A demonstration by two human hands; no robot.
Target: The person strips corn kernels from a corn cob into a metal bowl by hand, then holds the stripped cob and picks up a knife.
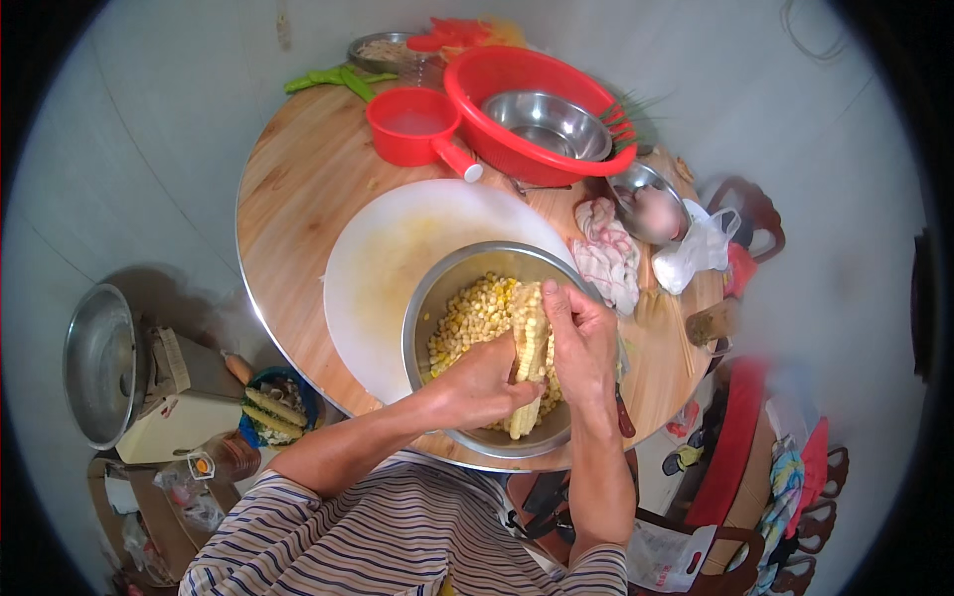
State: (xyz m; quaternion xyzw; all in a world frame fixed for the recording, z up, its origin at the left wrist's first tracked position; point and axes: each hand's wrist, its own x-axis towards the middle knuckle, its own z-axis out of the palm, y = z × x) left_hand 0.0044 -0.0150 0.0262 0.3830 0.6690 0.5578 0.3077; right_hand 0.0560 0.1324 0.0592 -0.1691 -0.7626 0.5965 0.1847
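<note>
My right hand (583,335) grips the upper end of a corn cob (528,357), which stands nearly upright over a steel bowl (428,298). On the cob's lower part rests my left hand (481,376), its thumb pressed against the kernels and its other fingers hidden behind. Part of the cob is bare, and a few rows of pale yellow kernels still show along it. Loose corn kernels (469,316) cover the bottom of the bowl. Beneath the bowl lies a round white cutting board (365,298) with yellowish stains.
Behind the board stand a red dipper (402,141) and a red basin (477,104) holding a steel bowl (548,123). A crumpled cloth (607,253) and a plastic bag (689,257) lie to the right. A bin (287,410) with stripped cobs is below the table's left edge.
</note>
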